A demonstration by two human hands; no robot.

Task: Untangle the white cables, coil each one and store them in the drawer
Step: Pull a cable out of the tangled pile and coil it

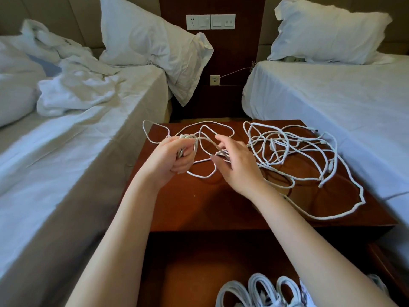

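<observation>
A tangle of white cables (pixel 287 149) lies on the right half of the wooden nightstand top (pixel 199 202). My left hand (pixel 170 156) grips a small coil of white cable (pixel 188 140) above the nightstand's left part. Loose loops of that cable (pixel 205 173) trail from the coil across the wood. My right hand (pixel 234 160) pinches a strand of it between thumb and fingers, just right of the coil. The open drawer (pixel 188 273) below holds coiled white cables (pixel 259 291) at its front right.
A bed with rumpled white bedding (pixel 73 89) flanks the nightstand on the left, a made bed (pixel 332 96) on the right. Pillows (pixel 150 41) lean at both heads. Wall sockets (pixel 210 21) sit on the dark panel behind.
</observation>
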